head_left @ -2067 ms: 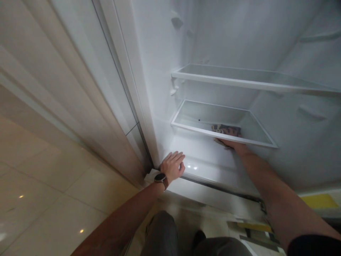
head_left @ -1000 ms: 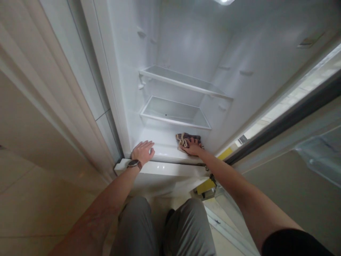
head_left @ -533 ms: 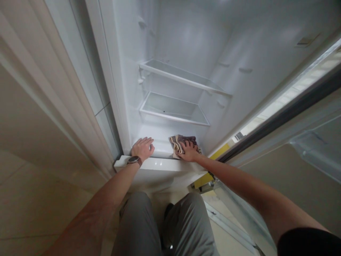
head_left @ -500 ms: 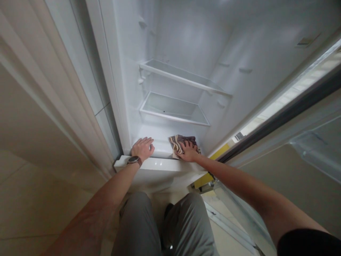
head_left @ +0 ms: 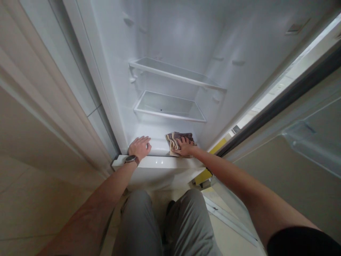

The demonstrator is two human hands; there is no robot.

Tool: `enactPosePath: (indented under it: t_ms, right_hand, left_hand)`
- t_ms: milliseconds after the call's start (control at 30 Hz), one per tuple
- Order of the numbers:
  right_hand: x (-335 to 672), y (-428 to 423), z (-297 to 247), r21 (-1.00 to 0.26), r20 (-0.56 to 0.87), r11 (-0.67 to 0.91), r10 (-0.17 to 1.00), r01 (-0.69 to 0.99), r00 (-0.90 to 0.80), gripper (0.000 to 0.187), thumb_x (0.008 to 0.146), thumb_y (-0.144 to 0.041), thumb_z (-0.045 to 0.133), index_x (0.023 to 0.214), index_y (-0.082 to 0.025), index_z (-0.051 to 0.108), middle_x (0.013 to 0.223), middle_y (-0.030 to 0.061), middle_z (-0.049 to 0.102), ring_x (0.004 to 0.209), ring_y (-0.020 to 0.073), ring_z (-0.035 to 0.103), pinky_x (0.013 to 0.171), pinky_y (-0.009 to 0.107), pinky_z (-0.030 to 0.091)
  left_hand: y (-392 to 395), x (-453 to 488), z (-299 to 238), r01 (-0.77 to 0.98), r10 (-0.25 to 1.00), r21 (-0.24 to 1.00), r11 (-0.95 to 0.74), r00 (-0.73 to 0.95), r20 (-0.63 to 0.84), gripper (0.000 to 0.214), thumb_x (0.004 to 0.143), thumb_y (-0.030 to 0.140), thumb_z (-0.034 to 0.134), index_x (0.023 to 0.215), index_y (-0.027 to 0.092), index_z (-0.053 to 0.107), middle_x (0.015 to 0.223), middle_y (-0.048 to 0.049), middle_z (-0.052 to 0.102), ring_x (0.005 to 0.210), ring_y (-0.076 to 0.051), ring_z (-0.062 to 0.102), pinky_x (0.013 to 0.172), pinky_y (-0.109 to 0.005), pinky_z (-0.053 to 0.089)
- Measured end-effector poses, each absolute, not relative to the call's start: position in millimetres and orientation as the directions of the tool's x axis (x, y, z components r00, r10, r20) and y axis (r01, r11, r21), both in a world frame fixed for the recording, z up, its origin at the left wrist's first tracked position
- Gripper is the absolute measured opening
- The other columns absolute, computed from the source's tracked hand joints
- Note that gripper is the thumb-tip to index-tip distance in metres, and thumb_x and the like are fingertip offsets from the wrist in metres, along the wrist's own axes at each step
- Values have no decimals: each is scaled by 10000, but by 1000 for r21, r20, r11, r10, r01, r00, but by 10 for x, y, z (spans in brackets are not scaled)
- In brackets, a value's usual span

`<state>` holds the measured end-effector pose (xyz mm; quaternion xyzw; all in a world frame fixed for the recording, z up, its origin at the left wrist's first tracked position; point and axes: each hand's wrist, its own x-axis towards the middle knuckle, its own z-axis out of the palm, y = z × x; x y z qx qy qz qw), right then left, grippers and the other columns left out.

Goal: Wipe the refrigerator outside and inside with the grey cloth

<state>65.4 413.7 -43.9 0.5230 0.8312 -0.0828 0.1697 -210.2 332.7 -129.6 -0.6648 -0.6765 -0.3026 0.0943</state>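
Refrigerator interior, white, seen from above. A folded brown-and-cream cloth is laid on the compartment floor, toward the right side, close behind the white front ledge. It is partly covered by the right hand, set palm down on top. Right grip: fingers spread apart over the fabric, not closed round it; whether a fold is pinched under the palm cannot be told. Striped folds are left exposed on the cloth's left side, darker fabric behind the fingers.

The left hand is placed at the front left corner of the same floor, well apart from the cloth. Left grip: fingers extended, thumb held off from them, nothing grasped. A dark-faced watch is worn on that wrist, above the left end of the ledge.

Two framed glass shelves are mounted above the floor: a lower shelf, on or behind which a small dark speck is seen, and an upper shelf. At right, an opened door is fitted with a clear bin. Grey trousers are seen below the ledge.
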Motion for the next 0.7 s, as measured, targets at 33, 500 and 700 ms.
enactPosePath:
  t_ms: [33,500,700]
  right_hand:
    - [658,4152,-437,24,-378,449,831,893,-408,1051,817,-906,399,1661,-338,136,1736,139,75,1569,467,87,1195,702,190]
    - [632,4346,-421,-11,-405,490,794,871,-452,1099,766,-900,512,1650,-371,132,1736,130,43,1570,465,73,1187,721,192]
    - [578,4340,-383,-20,-390,460,814,888,-430,994,829,-888,420,1644,-381,162,1737,111,83,1570,452,94,1200,707,181]
  left_hand:
    - [3326,-2101,-1295,957,842,284,-64,-101,530,429,946,219,462,1267,214,748,1379,-49,684,1322,-263,613,1190,-453,400]
    - [3326,-2108,-1321,956,848,287,-59,-104,520,422,937,221,490,1277,230,740,1385,-33,681,1343,-250,599,1201,-433,391]
    - [3322,-2108,-1308,955,848,290,-57,-107,519,426,941,224,479,1277,220,741,1380,-39,684,1339,-250,602,1195,-435,397]
